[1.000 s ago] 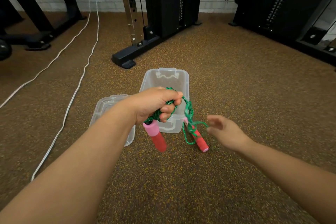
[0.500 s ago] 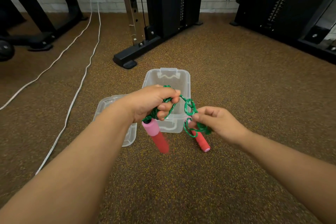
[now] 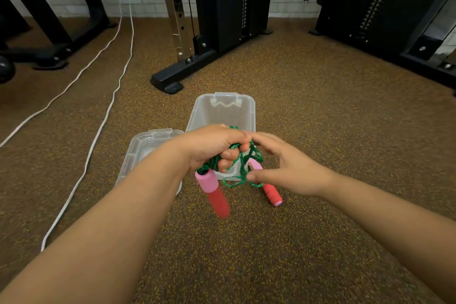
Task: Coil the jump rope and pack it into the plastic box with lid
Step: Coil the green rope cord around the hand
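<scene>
My left hand (image 3: pixel 212 145) is closed on a bundle of the green jump rope (image 3: pixel 243 161), just in front of the clear plastic box (image 3: pixel 223 111). One pink and red handle (image 3: pixel 214 194) hangs below that fist. My right hand (image 3: pixel 288 168) pinches a loose green loop right beside the left fingers. The second pink and red handle (image 3: pixel 271 192) dangles under the right hand, near the floor. The box stands open on the carpet, and its clear lid (image 3: pixel 145 153) lies to the left of it, partly hidden by my left forearm.
Brown speckled carpet covers the floor. A black gym machine base (image 3: pixel 172 79) sits just beyond the box. Two white cables (image 3: pixel 98 126) run along the floor at left. More black machine frames (image 3: pixel 394 32) stand at the back right.
My right hand came in from the right, took hold of the loose green loop and lifted it up against my left hand. The left hand has kept its grip on the bundle.
</scene>
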